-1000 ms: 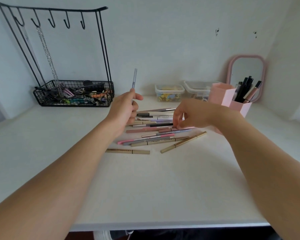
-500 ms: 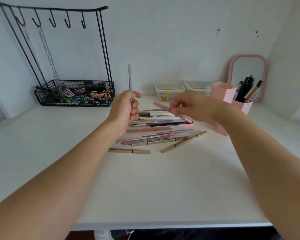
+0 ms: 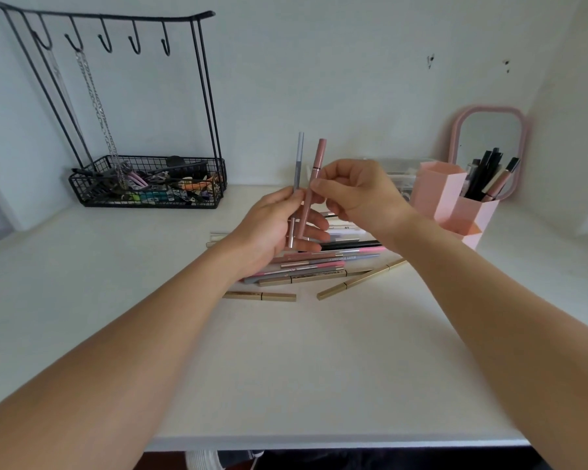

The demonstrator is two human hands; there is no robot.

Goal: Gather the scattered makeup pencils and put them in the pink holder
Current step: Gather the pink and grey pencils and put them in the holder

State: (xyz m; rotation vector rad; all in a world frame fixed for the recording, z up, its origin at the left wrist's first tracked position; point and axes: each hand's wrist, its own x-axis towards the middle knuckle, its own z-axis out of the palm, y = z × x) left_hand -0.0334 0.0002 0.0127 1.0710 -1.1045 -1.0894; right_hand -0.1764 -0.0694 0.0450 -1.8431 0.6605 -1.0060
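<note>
Pencil pile (image 3: 319, 262) mid-table, holder (image 3: 455, 201) right, wire basket (image 3: 146, 188) back left

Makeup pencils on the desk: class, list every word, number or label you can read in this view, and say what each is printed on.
No text can be read with certainty.
Grey pencil in the pile: a line of capital letters, too blurred to read.
White pencil behind the right hand: a short dark mark, too small to read.
Gold pencils: dark print, illegible.
</note>
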